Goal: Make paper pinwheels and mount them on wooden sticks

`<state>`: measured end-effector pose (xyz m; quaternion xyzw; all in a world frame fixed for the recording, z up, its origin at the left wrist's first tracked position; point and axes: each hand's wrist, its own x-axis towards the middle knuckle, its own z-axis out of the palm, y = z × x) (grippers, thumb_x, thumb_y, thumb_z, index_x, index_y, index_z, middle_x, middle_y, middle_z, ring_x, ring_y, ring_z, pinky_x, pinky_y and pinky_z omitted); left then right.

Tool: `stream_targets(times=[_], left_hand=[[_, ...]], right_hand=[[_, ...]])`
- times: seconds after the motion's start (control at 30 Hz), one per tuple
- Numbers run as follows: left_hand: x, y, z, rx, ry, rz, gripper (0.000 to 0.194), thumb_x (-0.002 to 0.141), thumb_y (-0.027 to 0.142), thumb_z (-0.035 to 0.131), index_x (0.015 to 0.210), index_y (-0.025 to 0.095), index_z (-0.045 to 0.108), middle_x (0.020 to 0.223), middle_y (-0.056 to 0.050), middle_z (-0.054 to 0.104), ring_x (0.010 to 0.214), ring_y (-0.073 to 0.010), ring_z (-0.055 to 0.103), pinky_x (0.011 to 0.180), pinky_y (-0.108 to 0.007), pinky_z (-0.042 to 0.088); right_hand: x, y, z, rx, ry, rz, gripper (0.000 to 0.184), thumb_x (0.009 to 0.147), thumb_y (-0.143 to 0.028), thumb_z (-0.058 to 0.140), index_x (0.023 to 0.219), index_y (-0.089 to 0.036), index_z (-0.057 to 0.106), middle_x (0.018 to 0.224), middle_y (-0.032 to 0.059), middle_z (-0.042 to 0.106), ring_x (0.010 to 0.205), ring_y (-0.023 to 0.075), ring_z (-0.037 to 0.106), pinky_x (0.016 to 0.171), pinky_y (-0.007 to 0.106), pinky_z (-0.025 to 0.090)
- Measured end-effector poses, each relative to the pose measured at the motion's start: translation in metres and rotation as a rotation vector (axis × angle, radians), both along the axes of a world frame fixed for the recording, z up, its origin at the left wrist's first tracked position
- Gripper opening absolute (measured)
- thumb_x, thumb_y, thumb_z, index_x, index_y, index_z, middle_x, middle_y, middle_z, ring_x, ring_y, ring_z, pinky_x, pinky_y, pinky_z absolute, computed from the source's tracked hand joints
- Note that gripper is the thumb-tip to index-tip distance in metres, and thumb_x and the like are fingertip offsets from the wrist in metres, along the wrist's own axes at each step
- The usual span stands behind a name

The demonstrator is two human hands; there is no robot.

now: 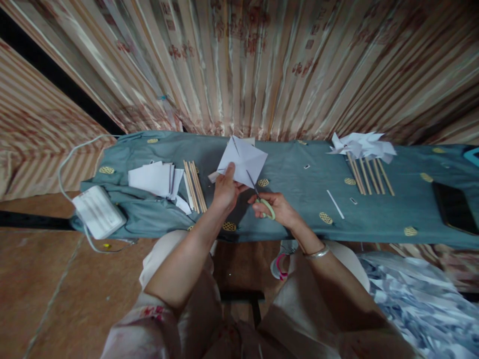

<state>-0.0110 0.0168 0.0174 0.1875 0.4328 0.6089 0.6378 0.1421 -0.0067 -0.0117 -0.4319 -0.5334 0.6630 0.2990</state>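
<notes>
A white square of paper [245, 158] is held up over the middle of the table, gripped at its lower left by my left hand [227, 188], thumb on top. Slits run in from some of its corners. In my right hand [275, 207] is a pair of scissors with pale green handles [266, 208]; the blades reach the paper's lower corner. To the left lie a stack of white paper pieces [151, 179] and a row of thin wooden sticks [195, 187]. Several finished white paper pinwheels [362, 145] on wooden sticks rest together at the right.
A green-grey cloth with yellow patches [299, 219] covers the narrow table. A white power strip [100, 212] with a cable sits at the left end, a black phone [454, 207] at the right. A paper strip [336, 204] lies between. A bag of paper scraps [419, 299] stands below right.
</notes>
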Motion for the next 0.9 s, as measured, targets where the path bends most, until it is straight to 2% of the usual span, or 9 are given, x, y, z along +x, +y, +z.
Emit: stream_targets(times=[0.2,0.37,0.67,0.9], left_hand=[[0.0023,-0.0004,-0.0011,-0.021,0.043,0.001,0.029,0.087,0.046,0.065,0.090,0.019,0.059,0.068,0.001,0.067,0.061,-0.0138,0.066,0.071,-0.029,0.056],[0.0044,-0.0013,-0.0017,-0.011,0.034,-0.007,0.026,0.090,0.043,0.061,0.083,0.018,0.058,0.065,0.000,0.066,0.058,-0.0142,0.064,0.070,-0.031,0.056],[0.0037,-0.0012,0.0011,-0.028,0.047,0.003,0.027,0.089,0.045,0.063,0.086,0.019,0.059,0.067,0.000,0.067,0.064,-0.0164,0.068,0.073,-0.034,0.057],[0.0035,-0.0017,-0.0022,-0.013,0.051,-0.016,0.029,0.088,0.046,0.064,0.088,0.017,0.059,0.066,-0.001,0.067,0.064,-0.0174,0.068,0.072,-0.033,0.058]], right_hand=[[0.0007,0.0012,-0.0018,-0.003,-0.004,0.007,0.054,0.058,-0.062,0.083,0.082,-0.017,0.068,0.054,-0.0035,0.062,0.048,0.0083,0.054,0.050,0.024,0.044],[-0.0003,0.0022,-0.0019,-0.032,-0.007,-0.022,0.056,0.054,-0.062,0.085,0.083,-0.016,0.069,0.054,-0.0036,0.062,0.048,0.0077,0.053,0.051,0.022,0.044],[-0.0023,0.0041,-0.0027,-0.023,-0.001,-0.020,0.056,0.053,-0.064,0.084,0.080,-0.017,0.069,0.053,-0.0043,0.060,0.047,0.0080,0.054,0.049,0.022,0.044],[-0.0024,0.0042,-0.0011,0.000,0.004,-0.015,0.056,0.055,-0.064,0.083,0.080,-0.017,0.068,0.052,-0.0046,0.061,0.046,0.0076,0.054,0.048,0.022,0.044]])
